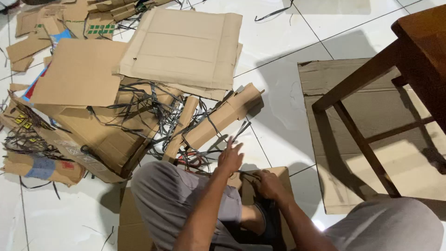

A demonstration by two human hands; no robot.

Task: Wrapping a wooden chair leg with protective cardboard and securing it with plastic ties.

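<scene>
Head view, looking down on a person seated on a white tiled floor point(278, 46), knees in grey fabric at the lower edge. Left hand point(230, 157) raised just above the left knee, fingers spread fairly wide and pointing up toward the clutter; whether its thumb pinches anything, cannot tell. A thin dark strip point(246, 173) runs between the two hands, stretched roughly level. Right hand point(268, 184) lower and just right of the left, fingers curled narrow and closed on the right end of the strip. Both hands sit over a flat brown cardboard sheet point(283, 179) lying under the person's legs. Just beyond the left hand: a tangle of loose dark strips point(153, 104) spread over folded cardboard pieces point(223, 116). Further out, a large flattened carton point(186, 46) overlaps another plain cardboard panel point(79, 72); smaller scraps at the upper left. To the right, well apart from the hands, a dark wooden chair point(371, 116) stands on a second cardboard sheet point(325, 79), casting a long shadow across the tiles.
</scene>
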